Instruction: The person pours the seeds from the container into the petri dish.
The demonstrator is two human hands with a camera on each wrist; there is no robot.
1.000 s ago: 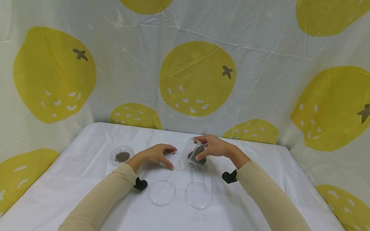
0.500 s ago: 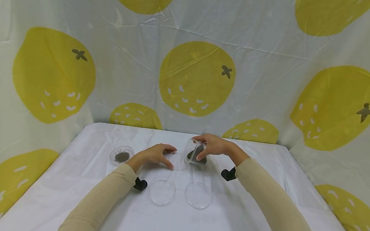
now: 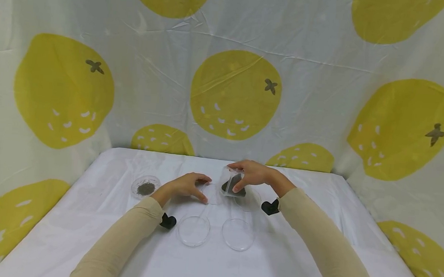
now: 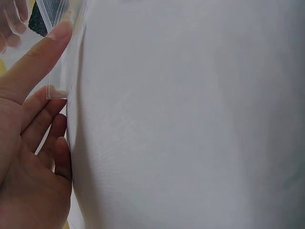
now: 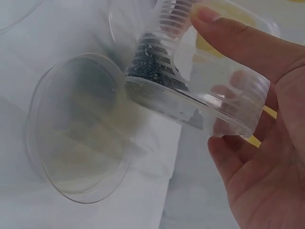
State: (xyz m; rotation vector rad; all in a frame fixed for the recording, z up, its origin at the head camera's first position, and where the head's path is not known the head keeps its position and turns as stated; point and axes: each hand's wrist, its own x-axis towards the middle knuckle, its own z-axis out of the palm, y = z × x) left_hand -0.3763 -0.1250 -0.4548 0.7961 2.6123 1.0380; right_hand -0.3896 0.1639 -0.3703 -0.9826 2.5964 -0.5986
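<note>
My right hand grips a clear plastic container with dark granules inside. The container is tilted, and the granules lie heaped against one ribbed wall. It is held above a clear petri dish at the back middle of the table. My left hand holds that dish by its rim, thumb on the near side and fingers beyond; the left wrist view shows the thumb on the clear edge. Whether granules lie in this dish cannot be made out.
A petri dish with a small dark pile stands at the left. Another clear dish sits under and right of the container. Two more dishes, one left and one right, lie nearer on the white cloth.
My right hand has shifted slightly left with the container and turned it, and the granules inside have slid into a sloping heap. My left hand has stayed at its dish.
</note>
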